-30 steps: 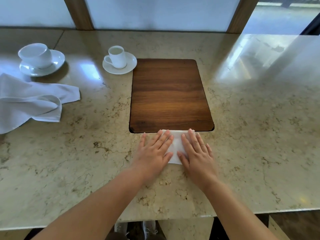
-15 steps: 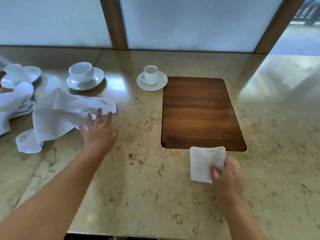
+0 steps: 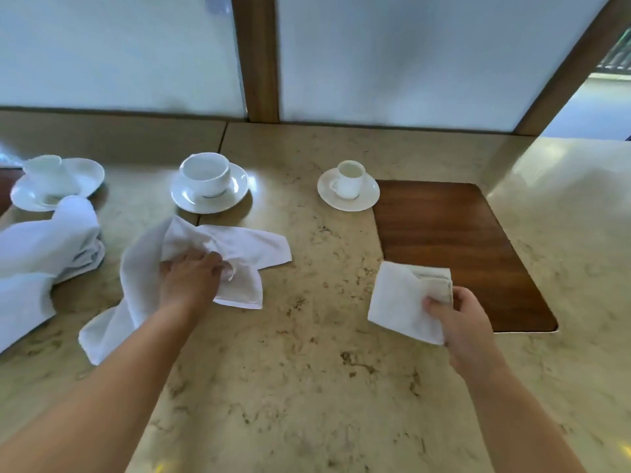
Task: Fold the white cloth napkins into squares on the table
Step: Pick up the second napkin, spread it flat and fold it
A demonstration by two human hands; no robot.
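Note:
A small white napkin folded into a square (image 3: 401,298) is held at its right corner by my right hand (image 3: 459,322), at the near left corner of the wooden board (image 3: 457,247). My left hand (image 3: 189,278) is closed on a crumpled, unfolded white napkin (image 3: 239,247) lying on the marble table (image 3: 307,387) at centre left. More loose white napkins (image 3: 44,254) are heaped at the far left.
Three white cups on saucers stand along the back: one far left (image 3: 54,182), a wide one (image 3: 208,186), and a small one (image 3: 348,187) touching the board's far left corner. Frosted panels with wooden posts rise behind the table.
Both hands left the folded square. My left hand reached left and closed on the crumpled napkin; my right hand took hold of the folded square's corner. The view swung left.

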